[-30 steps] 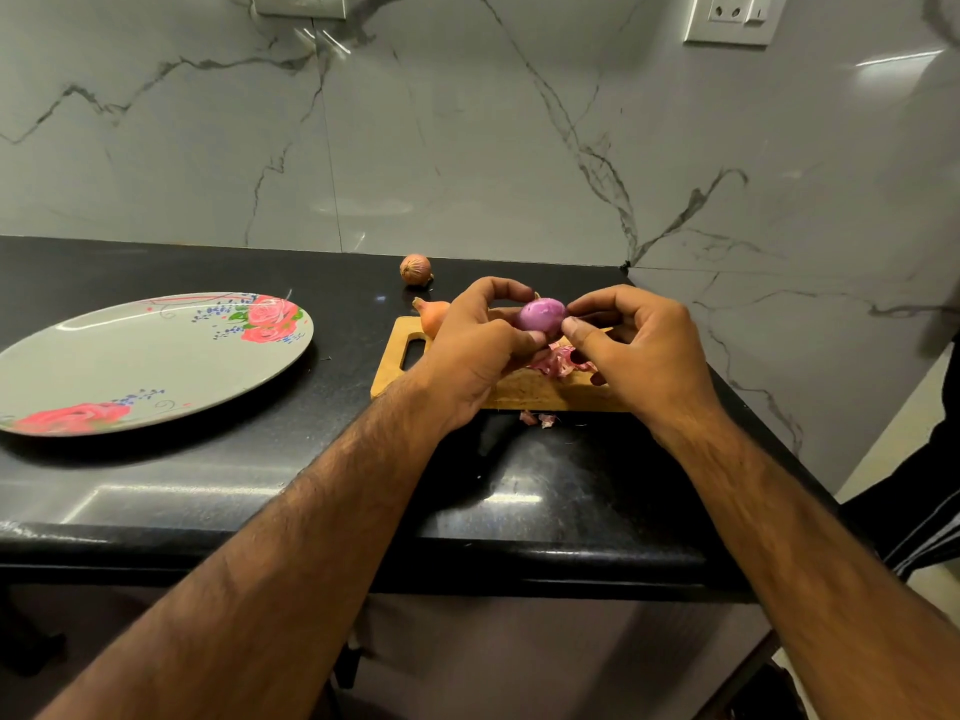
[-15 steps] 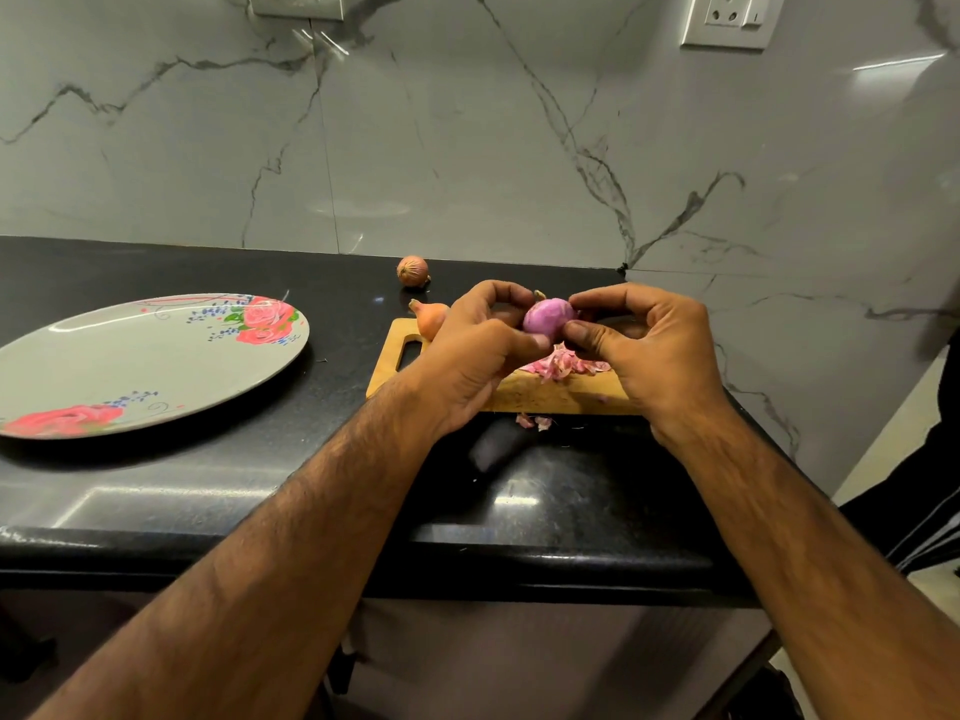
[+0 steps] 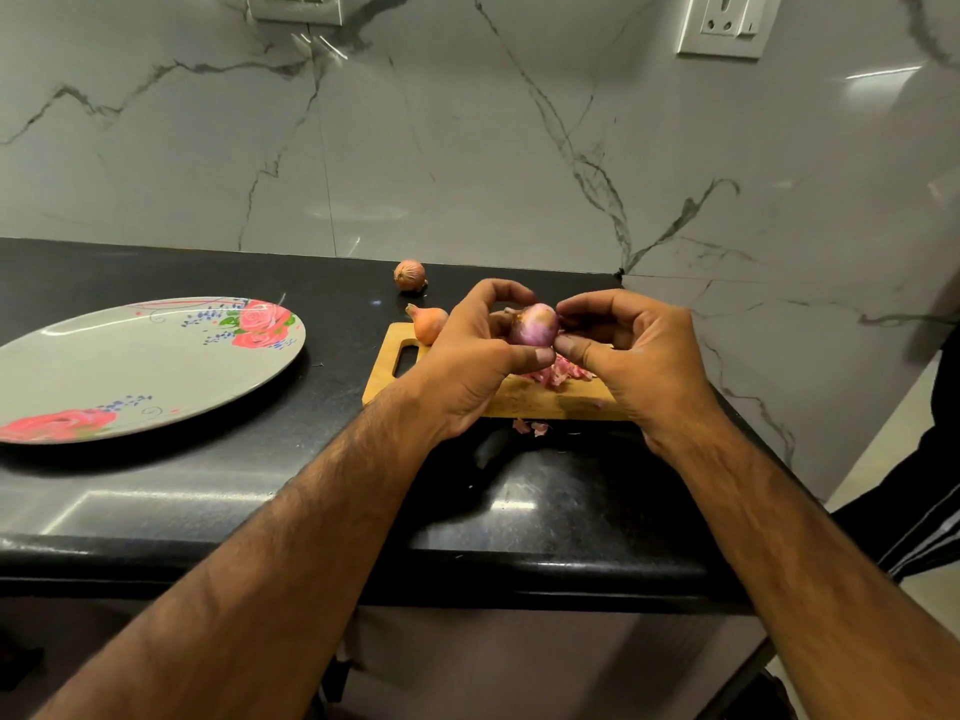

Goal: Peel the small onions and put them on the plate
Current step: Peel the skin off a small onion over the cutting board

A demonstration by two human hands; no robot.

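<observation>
A purple, mostly peeled small onion (image 3: 534,325) is held above the wooden cutting board (image 3: 540,400). My left hand (image 3: 475,358) pinches it from the left with thumb and curled fingers, and my right hand (image 3: 639,356) pinches it from the right. A heap of pink peel (image 3: 558,372) lies on the board under the hands. One unpeeled orange onion (image 3: 428,323) rests at the board's far left corner, and another unpeeled onion (image 3: 410,275) sits on the counter near the wall. The flowered plate (image 3: 140,366) lies at the left with nothing on it.
The black counter (image 3: 249,475) meets marble walls behind and to the right. A few peel scraps (image 3: 530,427) lie on the counter in front of the board. Wall sockets (image 3: 724,23) hang high on the wall. A person's dark trouser leg (image 3: 924,491) shows at the right edge.
The onion has been turned between my fingers, showing a patch of brownish skin near its top. Both hands stay over the board.
</observation>
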